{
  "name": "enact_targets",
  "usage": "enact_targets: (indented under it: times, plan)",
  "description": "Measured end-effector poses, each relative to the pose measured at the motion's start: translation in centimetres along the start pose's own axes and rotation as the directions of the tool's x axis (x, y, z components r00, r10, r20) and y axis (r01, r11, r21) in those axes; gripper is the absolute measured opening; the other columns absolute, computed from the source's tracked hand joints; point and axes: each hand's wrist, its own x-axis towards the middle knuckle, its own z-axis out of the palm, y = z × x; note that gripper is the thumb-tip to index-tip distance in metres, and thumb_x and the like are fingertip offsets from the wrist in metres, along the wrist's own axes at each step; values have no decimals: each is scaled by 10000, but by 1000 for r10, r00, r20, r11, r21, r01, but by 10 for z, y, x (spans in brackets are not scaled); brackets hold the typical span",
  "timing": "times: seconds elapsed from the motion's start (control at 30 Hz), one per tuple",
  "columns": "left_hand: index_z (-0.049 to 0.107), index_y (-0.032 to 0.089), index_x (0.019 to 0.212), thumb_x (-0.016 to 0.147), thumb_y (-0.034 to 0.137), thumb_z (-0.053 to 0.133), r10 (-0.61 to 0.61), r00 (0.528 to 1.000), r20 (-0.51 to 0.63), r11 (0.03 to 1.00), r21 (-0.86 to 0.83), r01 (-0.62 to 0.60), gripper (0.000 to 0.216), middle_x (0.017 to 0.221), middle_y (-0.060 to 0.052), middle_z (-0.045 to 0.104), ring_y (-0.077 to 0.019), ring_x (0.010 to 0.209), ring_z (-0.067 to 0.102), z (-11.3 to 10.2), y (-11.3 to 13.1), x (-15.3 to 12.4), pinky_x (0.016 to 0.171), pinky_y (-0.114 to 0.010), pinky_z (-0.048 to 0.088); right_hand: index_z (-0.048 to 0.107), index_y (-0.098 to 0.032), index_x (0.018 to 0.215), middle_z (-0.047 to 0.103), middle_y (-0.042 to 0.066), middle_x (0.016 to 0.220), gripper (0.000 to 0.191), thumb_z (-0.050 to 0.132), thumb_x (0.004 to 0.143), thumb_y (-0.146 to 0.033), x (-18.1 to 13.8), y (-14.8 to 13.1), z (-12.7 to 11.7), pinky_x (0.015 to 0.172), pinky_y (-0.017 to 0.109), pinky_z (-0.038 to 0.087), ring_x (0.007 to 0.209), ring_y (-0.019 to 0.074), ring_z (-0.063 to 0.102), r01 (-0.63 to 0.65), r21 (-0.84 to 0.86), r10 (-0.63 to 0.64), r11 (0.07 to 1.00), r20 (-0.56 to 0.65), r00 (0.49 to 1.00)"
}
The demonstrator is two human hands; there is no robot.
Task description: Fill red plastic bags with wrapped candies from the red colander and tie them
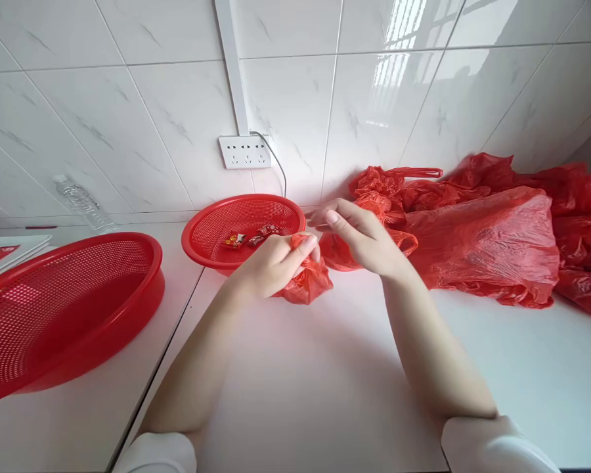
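My left hand is closed around the gathered top of a small red plastic bag, which hangs just above the white table. My right hand is up beside it, its fingers stretched out toward the left and apart from the bag, with nothing in them. Right behind my hands stands a small round red plastic basket. A few small wrapped packets lie on its bottom. Another red plastic bag lies behind my right hand, partly hidden by it.
At the left is a larger red basket. A clear plastic bottle leans at the wall. Several red plastic bags are heaped at the right. On the tiled wall is a socket strip with a cable. A seam runs between the white tables.
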Motion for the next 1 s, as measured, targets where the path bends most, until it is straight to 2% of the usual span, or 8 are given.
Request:
enact_targets:
  times: [0.07,0.17,0.33,0.47,0.63,0.73,0.9,1.0]
  plan:
    - [582,187,812,992,397,346,115,990,-87,975,202,-95,364,628,18,507,-101,560,475,5,0,0,573,-250,398,600,-203,978,607,39,903,332,430,954,-486,5,11,4,743,288,504,842,154,593,-95,140,78,986,128,989]
    - [573,189,919,998,312,340,305,939,-161,915,324,-242,275,869,-33,589,-137,768,566,9,-9,7,721,-286,462,580,-196,943,537,1,767,277,445,946,-437,9,24,8,578,247,455,639,112,513,-255,240,179,937,296,938]
    - [567,207,1186,996,309,334,499,839,-219,840,360,-405,317,1200,-106,527,-197,1155,524,6,-20,14,993,-358,435,598,-192,1043,551,-18,752,203,558,856,-261,9,27,2,569,235,412,600,93,470,-197,219,143,956,238,961]
    - [544,221,1300,998,330,335,378,894,-241,898,328,-292,383,1299,-96,520,-194,1227,500,0,-22,9,1065,-357,383,669,-148,927,630,30,847,169,537,858,-228,6,19,-4,711,264,451,743,118,545,-74,72,60,995,174,983]
    - [660,185,1128,992,391,335,152,959,-240,972,212,-101,408,1148,-85,640,-198,1115,578,-9,-20,2,998,-327,423,695,-155,1055,678,52,935,267,511,882,-241,1,6,-12,678,267,465,737,123,565,-144,73,118,987,279,953]
    - [693,171,1010,981,422,352,112,963,-245,984,165,-72,425,1097,-89,669,-206,1074,604,-15,-16,-2,958,-307,437,704,-152,1055,700,58,896,281,520,901,-299,0,7,-16,646,261,462,710,126,581,-214,107,170,971,322,932]
    - [640,205,1104,985,402,350,23,954,-299,966,251,55,371,1185,-64,665,-199,1180,556,-26,-14,-11,1009,-307,372,700,-119,865,721,89,835,338,526,913,-405,3,16,-26,654,271,466,667,132,621,-357,79,325,931,268,907]
    - [613,212,999,980,403,343,-35,956,-292,898,411,159,332,1032,-35,689,-187,968,623,-33,-12,-16,862,-297,415,681,-122,915,711,70,747,345,515,919,-425,1,14,-34,633,264,454,645,135,630,-420,-23,404,907,326,855]
